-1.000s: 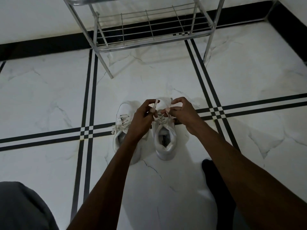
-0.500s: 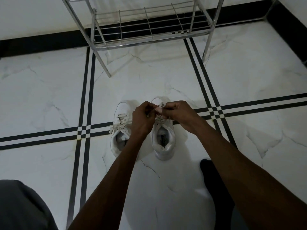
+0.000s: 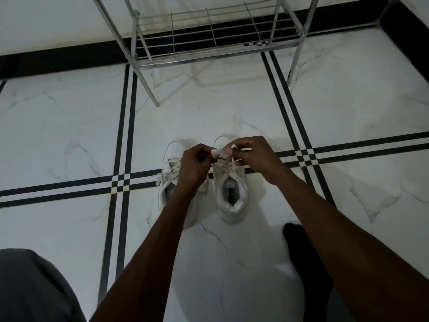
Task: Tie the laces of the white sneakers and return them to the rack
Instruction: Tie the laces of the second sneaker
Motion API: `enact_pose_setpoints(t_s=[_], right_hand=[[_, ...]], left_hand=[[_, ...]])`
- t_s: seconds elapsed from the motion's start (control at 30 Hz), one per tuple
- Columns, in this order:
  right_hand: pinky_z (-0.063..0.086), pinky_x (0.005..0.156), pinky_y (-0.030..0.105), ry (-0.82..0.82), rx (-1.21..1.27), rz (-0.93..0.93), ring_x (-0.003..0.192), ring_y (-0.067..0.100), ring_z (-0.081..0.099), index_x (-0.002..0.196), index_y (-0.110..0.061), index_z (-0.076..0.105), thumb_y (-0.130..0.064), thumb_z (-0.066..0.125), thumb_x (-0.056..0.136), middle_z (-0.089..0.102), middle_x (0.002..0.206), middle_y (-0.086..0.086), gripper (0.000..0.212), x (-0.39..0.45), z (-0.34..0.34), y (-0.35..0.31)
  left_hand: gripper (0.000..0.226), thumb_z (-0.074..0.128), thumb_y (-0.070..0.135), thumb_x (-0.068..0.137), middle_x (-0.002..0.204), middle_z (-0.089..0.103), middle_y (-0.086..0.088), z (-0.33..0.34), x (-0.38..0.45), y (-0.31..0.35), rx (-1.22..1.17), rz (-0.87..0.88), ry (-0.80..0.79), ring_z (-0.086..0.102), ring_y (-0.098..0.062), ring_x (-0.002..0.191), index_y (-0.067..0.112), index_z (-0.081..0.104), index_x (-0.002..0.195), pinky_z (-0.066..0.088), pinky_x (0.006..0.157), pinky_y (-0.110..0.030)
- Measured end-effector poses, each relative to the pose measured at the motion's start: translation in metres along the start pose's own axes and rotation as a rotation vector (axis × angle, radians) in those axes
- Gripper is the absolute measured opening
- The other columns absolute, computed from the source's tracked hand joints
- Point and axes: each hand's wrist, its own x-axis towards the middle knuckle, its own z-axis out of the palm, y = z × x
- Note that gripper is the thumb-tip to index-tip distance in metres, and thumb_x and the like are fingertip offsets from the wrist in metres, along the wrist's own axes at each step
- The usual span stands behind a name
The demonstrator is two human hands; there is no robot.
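You are pinching the laces (image 3: 221, 152) of the right-hand sneaker (image 3: 231, 189) between both closed hands, left hand (image 3: 195, 163) and right hand (image 3: 253, 154), so be keeping them taut while crossing.

sneakers (image 3: 231, 194): 2 seen, white | hands (image 3: 195, 163): 2 | rack (image 3: 209, 38): 1, metal | dark foot (image 3: 301, 247): 1
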Motion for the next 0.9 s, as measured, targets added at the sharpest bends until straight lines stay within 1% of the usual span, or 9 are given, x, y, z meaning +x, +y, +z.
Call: enact_pose_setpoints(t_s=[0.07, 0.17, 0.27, 0.37, 0.47, 0.57, 0.67, 0.8, 0.9], right_hand=[[0.062, 0.069, 0.031, -0.066, -0.270, -0.068, 0.075, 0.019, 0.073, 0.093, -0.013, 0.081, -0.016, 0.081, 0.080, 0.078, 0.089, 0.008, 0.013, 0.004, -0.006, -0.004], [0.058, 0.074, 0.028, -0.019, -0.614, -0.220, 0.081, 0.018, 0.071, 0.089, -0.013, 0.082, -0.015, 0.084, 0.076, 0.078, 0.092, 0.006, 0.014, 0.011, -0.005, -0.005], [0.058, 0.073, 0.032, 0.106, -0.671, -0.307, 0.077, 0.017, 0.070, 0.084, -0.011, 0.082, -0.015, 0.084, 0.075, 0.077, 0.085, 0.007, 0.009, 0.011, 0.004, -0.001], [0.059, 0.071, 0.031, 0.237, -0.610, -0.315, 0.074, 0.013, 0.068, 0.081, -0.013, 0.078, -0.011, 0.080, 0.077, 0.075, 0.081, 0.003, 0.005, 0.009, 0.012, 0.006], [0.055, 0.069, 0.019, 0.277, -0.472, -0.298, 0.073, 0.009, 0.068, 0.079, -0.013, 0.075, -0.009, 0.078, 0.077, 0.074, 0.080, -0.001, 0.006, 0.004, 0.017, 0.007], [0.058, 0.067, 0.019, 0.282, -0.336, -0.209, 0.074, 0.008, 0.072, 0.082, -0.012, 0.077, -0.013, 0.080, 0.078, 0.077, 0.081, -0.001, 0.006, 0.003, 0.014, 0.005], [0.062, 0.067, 0.030, 0.258, -0.240, -0.120, 0.072, 0.011, 0.074, 0.085, -0.012, 0.079, -0.015, 0.083, 0.075, 0.078, 0.081, -0.001, 0.011, -0.001, 0.007, 0.005], [0.061, 0.059, 0.028, 0.217, -0.022, 0.045, 0.071, 0.013, 0.075, 0.085, -0.008, 0.079, -0.017, 0.088, 0.072, 0.079, 0.082, 0.003, 0.019, -0.012, -0.011, 0.007], [0.056, 0.059, 0.028, 0.313, 0.109, 0.192, 0.078, 0.017, 0.075, 0.074, -0.012, 0.072, -0.014, 0.087, 0.073, 0.078, 0.089, 0.008, 0.015, -0.016, -0.026, 0.018]], left_hand=[[0.010, 0.072, 0.003, 0.091, 0.093, 0.078, -0.017, 0.001, 0.000, 0.001, -0.047, -0.019, 0.000, 0.076, -0.027, 0.088, -0.003, 0.074, 0.099, 0.060, 0.084, -0.043], [0.014, 0.071, 0.004, 0.092, 0.095, 0.078, -0.018, 0.004, -0.002, 0.006, -0.091, -0.014, 0.004, 0.074, -0.021, 0.086, -0.005, 0.074, 0.103, 0.060, 0.084, -0.038], [0.018, 0.068, 0.012, 0.096, 0.097, 0.078, -0.015, 0.007, -0.007, 0.011, -0.089, -0.001, -0.002, 0.075, -0.018, 0.087, 0.000, 0.074, 0.108, 0.061, 0.070, -0.028], [0.022, 0.058, 0.018, 0.103, 0.111, 0.077, -0.008, 0.006, -0.012, 0.014, -0.058, 0.010, -0.014, 0.074, -0.016, 0.098, 0.010, 0.073, 0.118, 0.056, 0.058, -0.016], [0.034, 0.050, 0.007, 0.102, 0.124, 0.073, 0.000, 0.005, -0.008, 0.011, 0.042, 0.063, -0.074, 0.074, -0.024, 0.103, 0.019, 0.071, 0.126, 0.065, 0.067, -0.032], [0.038, 0.052, 0.007, 0.098, 0.119, 0.076, 0.002, 0.007, -0.002, 0.013, 0.143, 0.058, -0.131, 0.076, -0.029, 0.095, 0.024, 0.072, 0.127, 0.063, 0.080, -0.055], [0.031, 0.056, 0.007, 0.099, 0.095, 0.078, 0.001, 0.011, -0.002, 0.015, 0.243, 0.074, -0.097, 0.076, -0.021, 0.089, 0.019, 0.077, 0.119, 0.063, 0.081, -0.052], [0.025, 0.062, 0.016, 0.092, 0.094, 0.078, 0.004, 0.010, -0.001, 0.007, 0.329, 0.087, -0.034, 0.074, -0.020, 0.094, 0.032, 0.079, 0.101, 0.063, 0.075, -0.054], [0.020, 0.063, 0.029, 0.088, 0.093, 0.078, 0.010, 0.001, -0.001, 0.003, 0.486, 0.094, 0.013, 0.068, -0.021, 0.106, 0.041, 0.077, 0.096, 0.053, 0.091, -0.057]])
